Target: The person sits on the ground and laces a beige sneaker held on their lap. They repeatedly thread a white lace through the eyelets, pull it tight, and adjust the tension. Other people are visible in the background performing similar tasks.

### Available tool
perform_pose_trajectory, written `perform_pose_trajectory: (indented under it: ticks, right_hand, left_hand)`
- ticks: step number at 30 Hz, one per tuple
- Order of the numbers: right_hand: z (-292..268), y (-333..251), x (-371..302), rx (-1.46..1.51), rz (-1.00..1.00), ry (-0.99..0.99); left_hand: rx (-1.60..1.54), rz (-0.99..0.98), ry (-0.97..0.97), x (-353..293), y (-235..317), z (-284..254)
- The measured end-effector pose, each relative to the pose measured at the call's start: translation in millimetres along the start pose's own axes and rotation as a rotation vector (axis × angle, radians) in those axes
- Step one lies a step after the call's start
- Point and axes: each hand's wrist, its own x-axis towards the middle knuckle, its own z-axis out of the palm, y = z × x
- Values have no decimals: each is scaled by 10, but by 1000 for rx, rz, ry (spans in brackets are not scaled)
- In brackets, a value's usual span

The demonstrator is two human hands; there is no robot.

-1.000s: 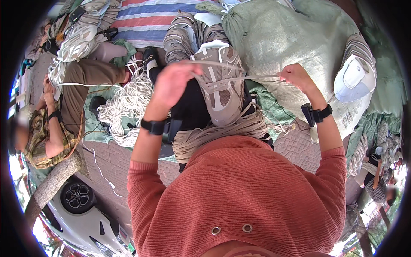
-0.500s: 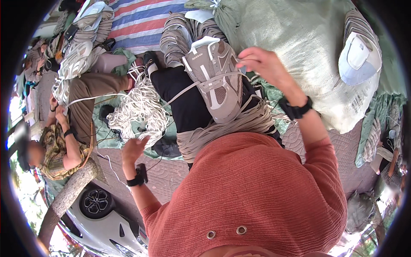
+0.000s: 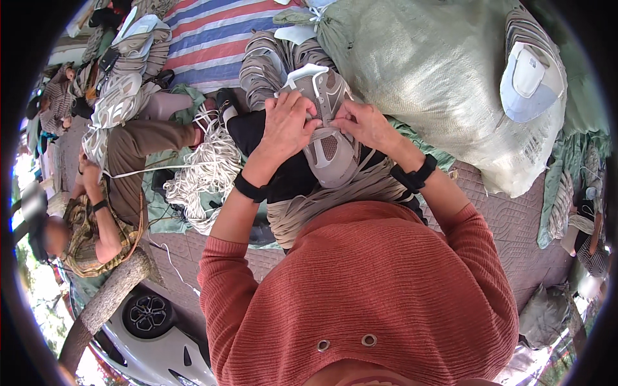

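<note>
Head view: person in rust-orange knit sweater (image 3: 367,283) looking down at lap. Grey-and-white mesh sneaker (image 3: 328,138) lying on lap, toe toward person. Left hand (image 3: 288,125) and right hand (image 3: 362,123) both pinching closed at sneaker's lacing area, touching it. Pile of white laces (image 3: 205,170) lying just left. Large pale-green woven sack (image 3: 438,83) sitting right. Another person (image 3: 96,206) sitting far left.

Both hands — left (image 3: 288,125), right (image 3: 365,125) — fingers curled, close together
</note>
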Motion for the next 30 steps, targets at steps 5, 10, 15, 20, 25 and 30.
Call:
perform_pose_trajectory:
  ticks: [5,10,15,20,25,30]
  right_hand:
    - [-35,-8,52,-12,137,-98]
    - [-42,-39,91,210,305,-160]
    - [-48,-103,159,666,538,-185]
    - [-17,-47,103,350,407,-167]
    - [102,-97,49,482,427,-116]
    - [-171,-292,202,-555,117,-103]
  left_hand:
    - [-46,78,-100,24,-42,-3]
    - [-191,233,-2,35,-40,137]
    - [-268,250,-2,30,-66,144]
    - [-464,121,28,7,-84,237]
    - [-514,129,59,-54,-86,301]
    - [-612,52,-59,-60,-72,210]
